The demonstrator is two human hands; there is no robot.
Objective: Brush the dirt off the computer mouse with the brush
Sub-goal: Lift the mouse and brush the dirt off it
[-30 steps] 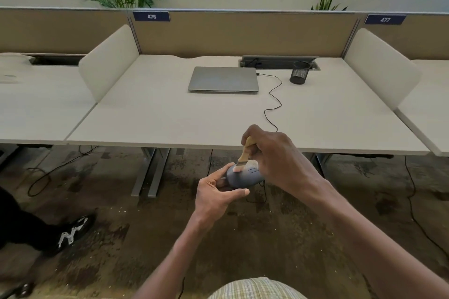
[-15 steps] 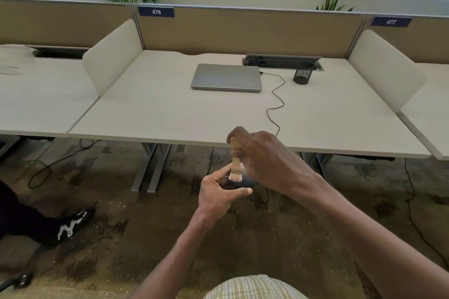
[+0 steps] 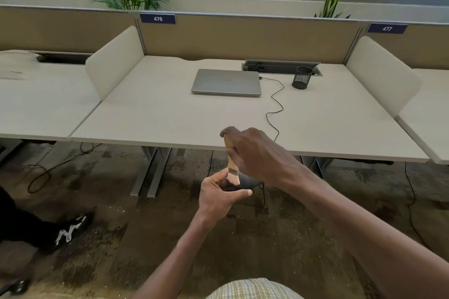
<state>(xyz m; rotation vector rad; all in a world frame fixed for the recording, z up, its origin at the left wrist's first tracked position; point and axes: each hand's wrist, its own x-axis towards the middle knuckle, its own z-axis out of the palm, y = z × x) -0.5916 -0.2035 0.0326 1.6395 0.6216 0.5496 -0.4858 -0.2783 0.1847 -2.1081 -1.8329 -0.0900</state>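
Note:
My left hand [image 3: 220, 195] grips a dark grey computer mouse [image 3: 247, 183] in the air below the desk's front edge; most of the mouse is hidden by both hands. My right hand [image 3: 257, 155] holds a small brush [image 3: 232, 165] with a pale wooden handle, upright. Its light bristles point down and touch the left end of the mouse, next to my left fingers.
The white desk [image 3: 182, 119] carries a shut grey laptop [image 3: 226, 82], a black mesh pen cup [image 3: 302, 77] and a black cable [image 3: 275, 107] running to the front edge. White dividers flank the desk. Another person's leg and shoe [image 3: 70, 228] are on the floor at left.
The mouse has turned in my left hand so its grey top no longer faces me. The brush has swung from slanted to upright and shifted toward the mouse's left end.

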